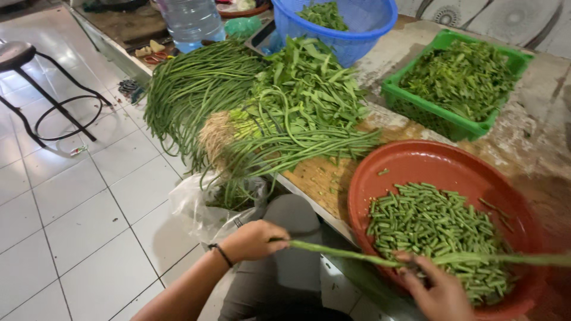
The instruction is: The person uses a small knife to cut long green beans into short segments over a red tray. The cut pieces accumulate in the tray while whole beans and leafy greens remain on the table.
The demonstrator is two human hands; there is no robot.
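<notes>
Hands work over the near edge of the counter (538,125). The left hand (253,239) is closed around the butt end of a small bundle of long beans (357,255), which stretches out across the rim of a wide red basin (416,160). The right hand (437,291) pinches the bundle where it crosses the basin's near side; whether it also holds a blade I cannot tell, since the fingers blur there.

Judging by the piles, the cutting looks well begun but not half finished. A good heap of short cut pieces (434,229) already lies in the basin. Still whole, a big sheaf of uncut long beans (190,89) hangs over the counter's left edge, with a leafy bunch of greens (309,77) on top of it. A green crate (452,77) near the far right corner and a blue basket (351,24) at the far edge both hold greens. A plastic bag (205,208) with scraps sags below the counter edge, just beside the person's knee.
</notes>
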